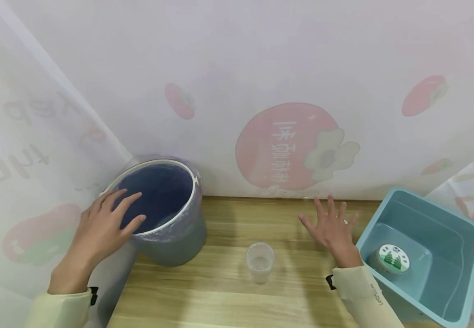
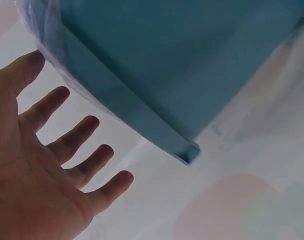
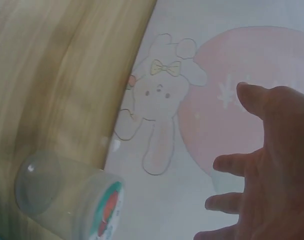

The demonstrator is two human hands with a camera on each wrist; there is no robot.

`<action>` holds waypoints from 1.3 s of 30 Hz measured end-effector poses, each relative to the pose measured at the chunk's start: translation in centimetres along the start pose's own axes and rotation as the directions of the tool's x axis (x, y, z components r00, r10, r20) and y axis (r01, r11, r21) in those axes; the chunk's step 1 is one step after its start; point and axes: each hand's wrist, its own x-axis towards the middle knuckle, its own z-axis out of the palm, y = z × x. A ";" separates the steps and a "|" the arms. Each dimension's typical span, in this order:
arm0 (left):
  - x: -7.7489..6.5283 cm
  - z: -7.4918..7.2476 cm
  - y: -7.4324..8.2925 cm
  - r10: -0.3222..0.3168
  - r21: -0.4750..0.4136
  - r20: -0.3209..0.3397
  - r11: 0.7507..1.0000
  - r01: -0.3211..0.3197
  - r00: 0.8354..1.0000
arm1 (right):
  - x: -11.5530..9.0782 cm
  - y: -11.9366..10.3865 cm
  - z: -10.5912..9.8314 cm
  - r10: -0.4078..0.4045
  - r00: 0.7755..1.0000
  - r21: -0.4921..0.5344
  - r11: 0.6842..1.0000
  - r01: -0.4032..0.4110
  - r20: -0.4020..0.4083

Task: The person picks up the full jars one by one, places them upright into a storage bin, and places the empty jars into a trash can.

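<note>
My left hand (image 1: 103, 228) has its fingers spread at the near left rim of a round trash bin (image 1: 171, 248) lined with a thin, clear purplish bag (image 1: 196, 196). In the left wrist view its fingertips stand just off the bin's side. My right hand (image 1: 334, 232) is held over the table's back right, fingers apart and nothing in them. Close below it is a clear plastic jar (image 3: 67, 195) with a printed lid (image 3: 109, 212), mostly hidden by the hand in the head view. Between the hands stands a small clear plastic cup (image 1: 260, 262).
A blue-green basin (image 1: 437, 273) at the right holds a round tub (image 1: 393, 258) with a green-leaf lid. The wood-grain table (image 1: 220, 300) runs back to a pale curtain (image 1: 220, 54) printed with fruit, and more fabric hangs at both sides.
</note>
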 end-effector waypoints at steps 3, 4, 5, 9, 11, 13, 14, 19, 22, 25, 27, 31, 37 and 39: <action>-0.4 0.1 -0.5 -0.024 -0.004 0.011 1.000 0.024 1.000 | 0.2 0.1 0.6 0.030 0.999 0.010 0.999 -0.030 0.023; -0.5 0.2 -0.7 -0.032 -0.006 0.018 0.999 0.032 0.999 | 0.3 0.1 0.8 0.038 0.999 0.009 0.999 -0.038 0.026; -0.6 0.3 -0.9 -0.036 -0.009 0.020 0.999 0.036 0.999 | 0.4 0.2 1.0 0.044 0.999 0.012 0.999 -0.045 0.027; -1.0 0.7 -1.5 -0.050 -0.016 0.028 0.999 0.051 0.998 | 0.6 0.6 2.0 0.060 0.998 0.013 0.998 -0.060 0.024; -1.3 0.9 -1.7 -0.056 -0.020 0.029 0.998 0.057 0.998 | 0.7 0.9 2.4 0.060 0.998 0.011 0.998 -0.060 0.022; -1.5 1.2 -2.0 -0.064 -0.021 0.029 0.998 0.064 0.998 | 0.7 1.1 2.8 0.058 0.998 0.004 0.998 -0.058 0.010; -1.6 1.2 -2.0 -0.066 -0.022 0.029 0.998 0.067 0.997 | 0.8 1.3 2.9 0.059 0.998 0.001 0.998 -0.059 0.003; -1.9 1.5 -2.5 -0.085 -0.033 0.027 0.996 0.086 0.996 | 1.2 2.0 3.7 0.084 0.996 0.008 0.996 -0.084 -0.038; -2.0 1.5 -2.7 -0.096 -0.047 0.032 0.994 0.098 0.995 | 1.4 2.5 4.3 0.112 0.993 0.043 0.993 -0.110 -0.047; -2.1 1.6 -3.0 -0.103 -0.056 0.034 0.993 0.105 0.994 | 1.5 2.9 4.9 0.141 0.988 0.075 0.988 -0.137 -0.057; -2.3 1.7 -3.2 -0.106 -0.059 0.035 0.992 0.108 0.994 | 1.5 3.1 5.2 0.153 0.986 0.092 0.985 -0.146 -0.070; -2.5 2.0 -3.5 -0.118 -0.074 0.046 0.990 0.121 0.992 | 1.6 3.5 5.8 0.165 0.981 0.118 0.981 -0.153 -0.098; -2.7 2.5 -3.6 -0.130 -0.112 0.065 0.984 0.136 0.989 | 1.7 4.2 6.7 0.180 0.979 0.098 0.980 -0.170 -0.092; -2.8 2.6 -3.6 -0.132 -0.126 0.065 0.982 0.139 0.989 | 1.7 4.4 7.0 0.182 0.980 0.098 0.980 -0.173 -0.084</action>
